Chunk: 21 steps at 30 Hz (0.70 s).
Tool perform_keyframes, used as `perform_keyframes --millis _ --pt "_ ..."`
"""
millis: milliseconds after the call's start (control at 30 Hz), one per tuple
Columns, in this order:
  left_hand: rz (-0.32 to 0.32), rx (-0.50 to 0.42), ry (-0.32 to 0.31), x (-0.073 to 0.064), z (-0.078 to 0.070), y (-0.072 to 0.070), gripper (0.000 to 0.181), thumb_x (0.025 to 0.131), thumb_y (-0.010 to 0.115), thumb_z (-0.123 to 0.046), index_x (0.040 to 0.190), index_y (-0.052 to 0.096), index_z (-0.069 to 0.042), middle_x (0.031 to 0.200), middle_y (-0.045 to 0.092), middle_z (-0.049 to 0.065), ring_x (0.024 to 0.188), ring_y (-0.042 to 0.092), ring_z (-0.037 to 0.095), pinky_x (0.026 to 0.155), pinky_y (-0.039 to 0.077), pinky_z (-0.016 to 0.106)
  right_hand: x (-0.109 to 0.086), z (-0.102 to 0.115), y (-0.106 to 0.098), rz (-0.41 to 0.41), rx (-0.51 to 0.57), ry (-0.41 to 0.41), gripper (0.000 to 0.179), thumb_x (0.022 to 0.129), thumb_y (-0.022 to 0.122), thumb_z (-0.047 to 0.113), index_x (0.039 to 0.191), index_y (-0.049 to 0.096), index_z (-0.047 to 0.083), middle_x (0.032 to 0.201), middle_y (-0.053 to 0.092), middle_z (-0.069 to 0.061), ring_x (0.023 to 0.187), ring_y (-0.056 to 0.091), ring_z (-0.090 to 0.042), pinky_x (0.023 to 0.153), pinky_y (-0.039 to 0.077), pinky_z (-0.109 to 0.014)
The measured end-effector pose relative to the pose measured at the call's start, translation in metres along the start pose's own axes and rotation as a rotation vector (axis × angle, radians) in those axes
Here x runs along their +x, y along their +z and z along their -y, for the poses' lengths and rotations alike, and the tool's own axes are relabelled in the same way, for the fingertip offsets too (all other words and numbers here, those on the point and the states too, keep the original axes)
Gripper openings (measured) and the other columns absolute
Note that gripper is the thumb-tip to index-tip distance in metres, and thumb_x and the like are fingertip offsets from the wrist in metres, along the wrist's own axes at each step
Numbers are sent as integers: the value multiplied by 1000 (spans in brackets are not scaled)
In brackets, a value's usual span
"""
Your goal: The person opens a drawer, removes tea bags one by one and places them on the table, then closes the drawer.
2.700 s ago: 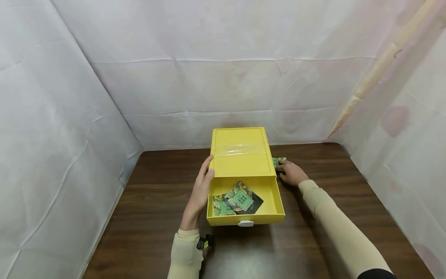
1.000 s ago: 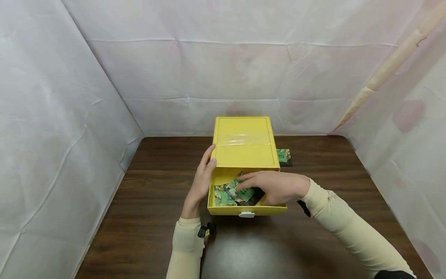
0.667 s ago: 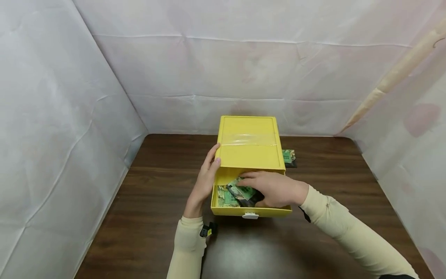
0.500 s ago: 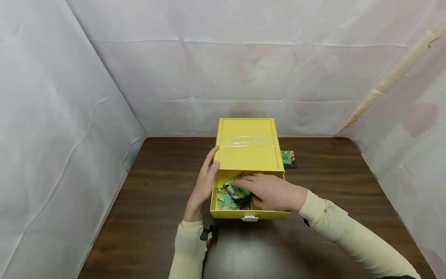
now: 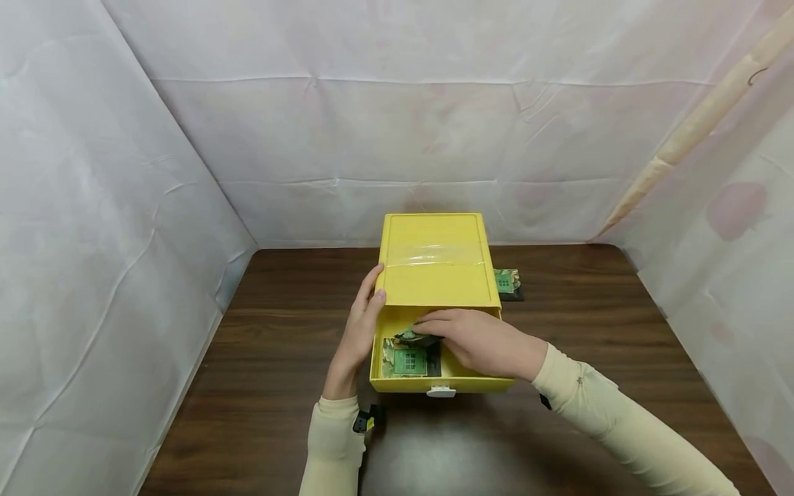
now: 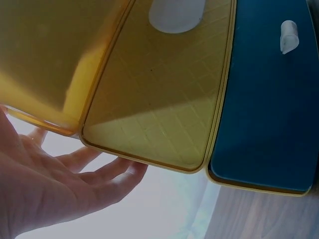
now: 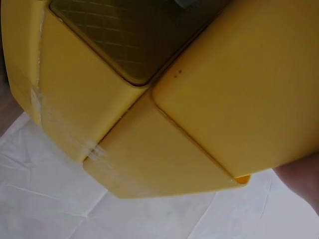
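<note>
While the left hand (image 5: 358, 331) rests along the left side of the yellow drawer unit (image 5: 434, 282), its fingers extended and touching rather than wrapped round it, we see the right hand (image 5: 486, 339) reaching into the pulled-out drawer (image 5: 397, 386). Its fingers and thumb pinch the dark-and-green packet (image 5: 414, 337), which is tilted and partly covered by the fingers. We find the hands well apart, one on each side of the drawer.

Inside, by the front left corner, we see a flat packet (image 5: 408, 361) with a green label. Another packet (image 5: 509, 284) lies on the brown table (image 5: 260, 413), partly hidden behind the unit's right side. Clear tape (image 5: 431, 255) crosses the unit's top, and a white handle (image 5: 441, 392) is on the drawer's front. From the left wrist, we also see a blue drawer front (image 6: 264, 109) with a white knob (image 6: 289, 36).
</note>
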<state>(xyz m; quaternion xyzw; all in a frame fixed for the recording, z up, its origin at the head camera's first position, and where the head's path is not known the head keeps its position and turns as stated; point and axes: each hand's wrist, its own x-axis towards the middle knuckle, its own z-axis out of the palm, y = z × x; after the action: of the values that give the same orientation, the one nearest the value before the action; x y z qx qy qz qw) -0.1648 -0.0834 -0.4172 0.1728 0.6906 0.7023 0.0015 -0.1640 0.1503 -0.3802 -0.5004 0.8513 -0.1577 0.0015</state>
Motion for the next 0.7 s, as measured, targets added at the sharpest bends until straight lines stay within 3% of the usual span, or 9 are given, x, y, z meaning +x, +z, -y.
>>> perform_keyframes --millis 333,533,700 --pt "-16 6 -8 2 0 -3 52 108 32 -20 156 16 -10 153 20 15 126 39 32 101 34 53 -10 3 -17 -98 189 -24 38 99 49 4 135 58 14 131 57 5 121 51 -8 97 43 -32" --pt "-18 -1 -11 0 -1 -2 52 108 33 -19 156 17 -11 153 21 16 122 41 31 99 37 51 -29 12 -39 -208 170 -36 46 95 49 -3 137 57 14 132 58 3 119 53 -10 92 47 -33" --pt "-17 -1 -2 1 -4 -3 51 108 34 -20 156 18 -12 154 21 12 126 39 29 102 33 48 -47 12 -59 -352 149 -104 49 92 42 -6 137 56 8 131 59 -2 119 55 -17 98 40 -25"
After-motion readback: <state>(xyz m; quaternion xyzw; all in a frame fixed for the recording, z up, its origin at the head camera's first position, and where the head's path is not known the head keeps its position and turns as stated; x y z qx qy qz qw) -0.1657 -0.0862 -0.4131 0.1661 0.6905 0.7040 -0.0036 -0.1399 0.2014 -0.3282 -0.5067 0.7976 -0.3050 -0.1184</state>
